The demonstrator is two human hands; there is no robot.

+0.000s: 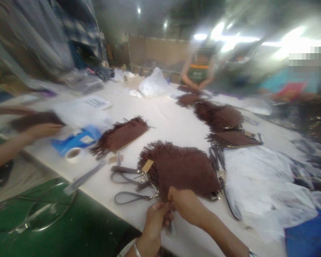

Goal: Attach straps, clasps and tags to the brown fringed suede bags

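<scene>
My left hand [156,218] and my right hand [186,206] meet at the near edge of a dark brown fringed pouch [187,171]. Fingers of both are pinched together; what lies between them is too small and blurred to make out. The pouch lies flat, its fringe toward the far left, on top of others partly hidden under it. Dark wrist straps [131,197] stick out to the left of my hands. A tan tag [147,165] rests on the fringe.
Another fringed pouch [128,134] lies left of centre, near a blue tape dispenser [80,140] and a white tape roll [73,154]. More pouches [224,117] line the right. White plastic bags [256,171] sit at right. A co-worker's hand [44,130] touches a brown pouch at left; others work beyond.
</scene>
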